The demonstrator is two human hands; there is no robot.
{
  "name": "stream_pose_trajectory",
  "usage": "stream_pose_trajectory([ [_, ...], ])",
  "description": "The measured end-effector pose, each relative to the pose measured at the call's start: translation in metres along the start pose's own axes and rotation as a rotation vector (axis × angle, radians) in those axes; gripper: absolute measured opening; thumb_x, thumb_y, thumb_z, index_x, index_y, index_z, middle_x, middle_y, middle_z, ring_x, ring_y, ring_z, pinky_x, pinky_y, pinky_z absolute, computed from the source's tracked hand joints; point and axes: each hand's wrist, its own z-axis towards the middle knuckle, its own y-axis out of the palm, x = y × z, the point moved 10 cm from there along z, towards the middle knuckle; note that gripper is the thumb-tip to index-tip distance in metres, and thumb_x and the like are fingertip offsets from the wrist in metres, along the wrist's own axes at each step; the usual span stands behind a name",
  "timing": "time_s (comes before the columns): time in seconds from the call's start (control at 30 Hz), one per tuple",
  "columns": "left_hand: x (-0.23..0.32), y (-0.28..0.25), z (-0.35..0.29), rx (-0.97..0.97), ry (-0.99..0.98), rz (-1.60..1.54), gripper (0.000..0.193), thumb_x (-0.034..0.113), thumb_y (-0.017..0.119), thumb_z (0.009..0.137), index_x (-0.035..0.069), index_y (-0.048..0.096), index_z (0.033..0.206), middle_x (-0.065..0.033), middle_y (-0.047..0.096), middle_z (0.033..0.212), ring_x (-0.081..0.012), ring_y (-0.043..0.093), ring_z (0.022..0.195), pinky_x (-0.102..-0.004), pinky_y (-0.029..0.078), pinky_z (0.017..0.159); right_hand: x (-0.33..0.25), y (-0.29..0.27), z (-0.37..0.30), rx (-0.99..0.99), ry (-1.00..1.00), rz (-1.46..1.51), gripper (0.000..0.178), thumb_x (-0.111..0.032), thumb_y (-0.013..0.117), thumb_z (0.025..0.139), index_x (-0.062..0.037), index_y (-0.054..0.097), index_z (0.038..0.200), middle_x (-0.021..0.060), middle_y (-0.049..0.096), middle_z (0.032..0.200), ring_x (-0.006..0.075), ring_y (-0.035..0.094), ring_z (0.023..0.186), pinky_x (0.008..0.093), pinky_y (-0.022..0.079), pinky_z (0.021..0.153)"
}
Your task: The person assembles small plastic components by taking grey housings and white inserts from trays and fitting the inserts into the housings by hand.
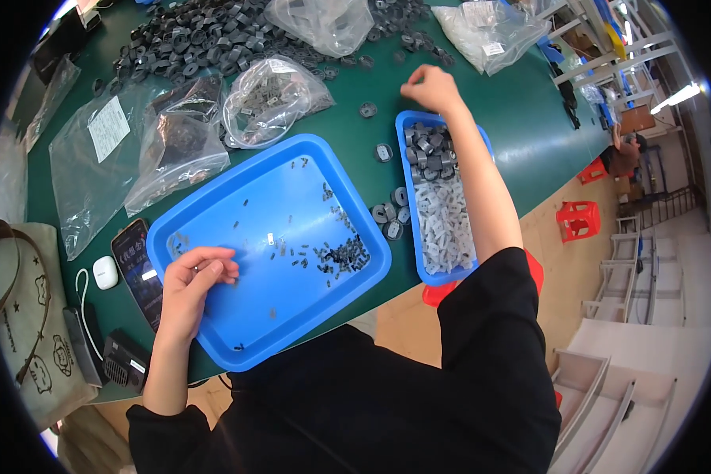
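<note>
My left hand (197, 286) is over the left side of a wide blue tray (253, 292), its fingers curled in toward the thumb. Anything between those fingertips is too small to make out. In the tray lie many tiny black parts (344, 257), gathered mostly at the right, and one small white piece (270, 238). My right hand (433, 88) is closed in a pinch beyond the far end of a narrow blue bin (410, 197); what it may hold is hidden. Dark grey ring-shaped parts (430, 150) fill the bin's far half, small white plastic parts (444, 225) its near half.
Several loose grey round parts (383, 152) lie between tray and bin. A big heap of grey rings (205, 35) and clear plastic bags (178, 142) cover the far table. At left are a phone (137, 265), a white case (105, 272) and a cloth bag (43, 308). Red stools (578, 220) stand right.
</note>
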Motion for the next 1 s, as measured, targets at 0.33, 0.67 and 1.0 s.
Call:
stream_pose_trajectory([
  [0.33, -0.001, 0.000, -0.003, -0.029, 0.006, -0.008, 0.020, 0.009, 0.052, 0.089, -0.003, 0.060, 0.103, -0.0099, 0.063, 0.089, -0.0150, 0.059, 0.084, -0.0275, 0.046, 0.078, 0.005, -0.011, -0.164, -0.792, -0.029, 1.774, 0.023, -0.021, 0.046, 0.086, -0.0058, 0.057, 0.099, 0.0056, 0.056, 0.084, 0.0126, 0.052, 0.068, 0.0264, 0.046, 0.059],
  [0.67, -0.002, -0.003, -0.004, -0.013, 0.006, -0.013, 0.022, 0.012, 0.053, 0.089, -0.004, 0.060, 0.104, -0.0104, 0.063, 0.091, -0.0149, 0.059, 0.085, -0.0269, 0.047, 0.078, 0.002, -0.023, -0.196, 0.139, -0.088, -0.087, 0.012, -0.015, 0.060, 0.076, -0.0055, 0.060, 0.084, 0.0135, 0.061, 0.068, 0.0280, 0.061, 0.062, 0.0360, 0.047, 0.058],
  [1.0, 0.005, 0.001, -0.006, -0.041, 0.029, 0.024, 0.023, 0.014, 0.055, 0.089, -0.002, 0.061, 0.104, -0.0096, 0.064, 0.091, -0.0140, 0.059, 0.085, -0.0259, 0.046, 0.077, 0.019, -0.013, -0.202, 0.017, 0.053, -0.109, 0.028, -0.029, 0.066, 0.074, -0.0050, 0.060, 0.087, 0.0148, 0.062, 0.065, 0.0334, 0.063, 0.067, 0.0409, 0.048, 0.062],
])
